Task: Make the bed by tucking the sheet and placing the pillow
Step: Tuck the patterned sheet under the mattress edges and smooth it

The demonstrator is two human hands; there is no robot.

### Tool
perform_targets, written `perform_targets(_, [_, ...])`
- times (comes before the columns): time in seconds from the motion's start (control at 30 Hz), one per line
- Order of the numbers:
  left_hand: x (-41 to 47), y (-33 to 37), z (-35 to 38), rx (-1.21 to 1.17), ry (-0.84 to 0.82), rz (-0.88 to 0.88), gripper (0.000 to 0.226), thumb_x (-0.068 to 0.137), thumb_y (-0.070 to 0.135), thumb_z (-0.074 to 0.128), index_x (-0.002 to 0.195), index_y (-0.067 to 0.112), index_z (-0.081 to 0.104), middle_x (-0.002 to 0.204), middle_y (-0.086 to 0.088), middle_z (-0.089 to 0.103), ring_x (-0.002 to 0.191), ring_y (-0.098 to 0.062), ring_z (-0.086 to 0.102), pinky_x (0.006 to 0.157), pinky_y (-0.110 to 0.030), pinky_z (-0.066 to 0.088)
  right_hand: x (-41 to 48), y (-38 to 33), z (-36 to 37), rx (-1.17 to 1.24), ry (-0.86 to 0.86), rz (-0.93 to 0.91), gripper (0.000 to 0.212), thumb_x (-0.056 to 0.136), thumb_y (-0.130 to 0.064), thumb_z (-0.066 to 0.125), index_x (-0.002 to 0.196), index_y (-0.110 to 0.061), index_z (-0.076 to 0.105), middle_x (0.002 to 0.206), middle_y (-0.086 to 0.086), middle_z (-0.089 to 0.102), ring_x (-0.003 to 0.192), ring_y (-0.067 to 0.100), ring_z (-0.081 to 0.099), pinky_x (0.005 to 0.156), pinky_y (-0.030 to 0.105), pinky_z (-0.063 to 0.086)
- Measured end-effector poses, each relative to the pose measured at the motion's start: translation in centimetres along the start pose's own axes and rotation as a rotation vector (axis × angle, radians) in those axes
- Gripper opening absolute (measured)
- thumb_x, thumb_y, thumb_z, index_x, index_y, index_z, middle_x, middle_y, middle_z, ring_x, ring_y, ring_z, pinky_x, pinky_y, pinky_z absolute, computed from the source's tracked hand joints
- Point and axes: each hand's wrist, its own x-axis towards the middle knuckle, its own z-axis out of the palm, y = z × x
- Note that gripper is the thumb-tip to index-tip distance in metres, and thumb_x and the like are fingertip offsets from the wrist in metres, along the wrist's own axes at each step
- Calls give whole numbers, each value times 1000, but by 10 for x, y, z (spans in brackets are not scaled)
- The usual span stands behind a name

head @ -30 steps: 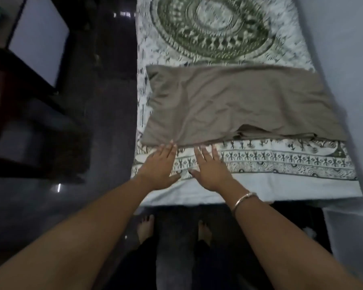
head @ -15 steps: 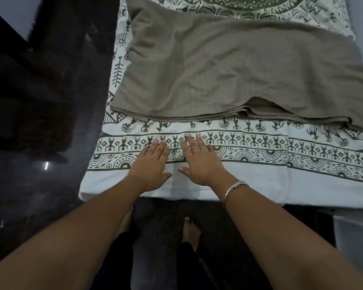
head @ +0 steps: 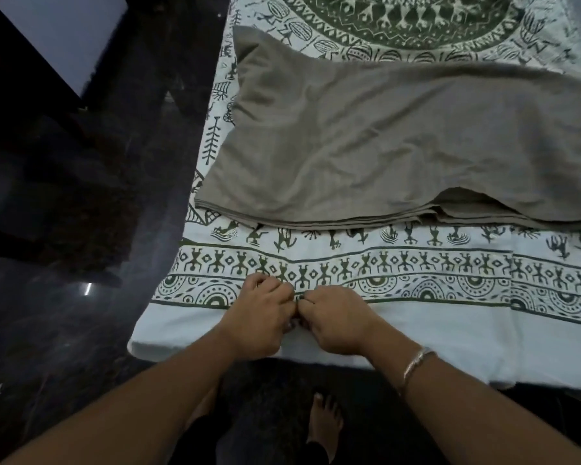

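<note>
Sheet (head: 450,330): white with dark green printed figures, spread over the bed. Its plain white edge lies at the near end, where both hands meet on it.
Left hand (head: 259,318): fingers curled, pinching up a small fold of the sheet at the patterned border.
Right hand (head: 337,322): curled the same way, gripping the sheet just beside the left hand, knuckles almost touching.
Bracelet (head: 418,360): thin and silvery, round the right wrist.
Folded cloth (head: 383,146): grey-brown and layered, lying flat across the sheet beyond the hands, apart from them. I can't tell if it is a pillow cover.
Foot (head: 326,419): bare, on the floor below the bed's near edge.
Floor (head: 81,347): dark and glossy, left of the bed.
</note>
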Motion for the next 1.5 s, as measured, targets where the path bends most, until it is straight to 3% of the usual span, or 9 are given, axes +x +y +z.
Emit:
perform_targets(0.23, [-17, 6, -6, -120, -185, 225, 20, 75, 32, 66, 80, 13, 63, 80, -5, 58, 73, -24, 56, 65, -34, 46, -1, -15, -3, 79, -288, 8, 27, 88, -30, 48, 98, -10, 65, 99, 13, 65, 91, 32, 59, 69, 32, 37])
perform_targets(0.43, [-12, -22, -15, 114, -51, -96, 36, 75, 45, 64, 89, 12, 60, 83, -7, 56, 73, -26, 53, 64, -37, 42, 14, -5, -4, 133, 28, 212, 34, 88, -44, 51, 110, -19, 49, 105, 3, 54, 90, 25, 57, 66, 33, 39])
perform_targets(0.67, [-16, -29, -10, 150, -127, 31, 18, 62, 11, 71, 76, 11, 59, 74, -7, 54, 63, -24, 52, 57, -32, 41, 35, -18, 7, 47, -19, 207, 14, 87, -16, 54, 98, -15, 45, 97, 8, 58, 84, 29, 58, 60, 32, 33])
perform_targets(0.83, [-18, -29, -14, 108, -48, 68, 14, 78, 24, 60, 76, 11, 58, 75, -7, 55, 64, -25, 53, 59, -33, 39, 36, -4, -9, 175, -81, 204, 6, 85, -28, 53, 81, -26, 49, 75, -5, 49, 82, 23, 56, 60, 29, 33])
perform_targets(1.03, [9, -3, -2, 136, -37, -86, 47, 87, 38, 45, 125, 13, 52, 116, -6, 58, 99, -28, 54, 79, -40, 41, 16, 12, 8, 23, 191, 387, 34, 89, -31, 49, 119, -15, 55, 120, 10, 52, 105, 29, 45, 83, 39, 41])
perform_targets(1.17, [35, 23, 0, 168, 1, -177, 35, 80, 39, 55, 103, 13, 62, 99, -8, 59, 87, -29, 54, 72, -39, 40, -11, 25, 15, -22, 292, 412, 30, 89, -25, 48, 113, -12, 60, 108, 13, 59, 92, 32, 52, 73, 42, 41])
perform_targets(1.27, [61, 48, 11, 0, 56, -68, 42, 81, 29, 54, 115, 5, 58, 121, -14, 57, 103, -33, 54, 82, -42, 43, -38, 41, 17, 14, 480, 523, 32, 86, -21, 47, 109, -7, 64, 100, 14, 64, 86, 35, 58, 73, 42, 44])
perform_targets(1.37, [77, 70, 24, -2, -86, -77, 56, 88, 37, 46, 137, 12, 40, 144, -12, 39, 125, -32, 39, 100, -46, 31, -74, 58, 31, 0, 394, 491, 39, 88, -23, 48, 122, -8, 60, 123, 12, 61, 112, 32, 56, 93, 44, 40])
perform_targets(1.5, [99, 98, 28, 33, -50, -133, 54, 84, 47, 51, 125, 12, 49, 132, -14, 47, 115, -34, 44, 96, -46, 31, -119, 85, 47, -19, 302, 609, 48, 94, -35, 41, 139, -19, 46, 146, 11, 42, 133, 32, 39, 106, 50, 28])
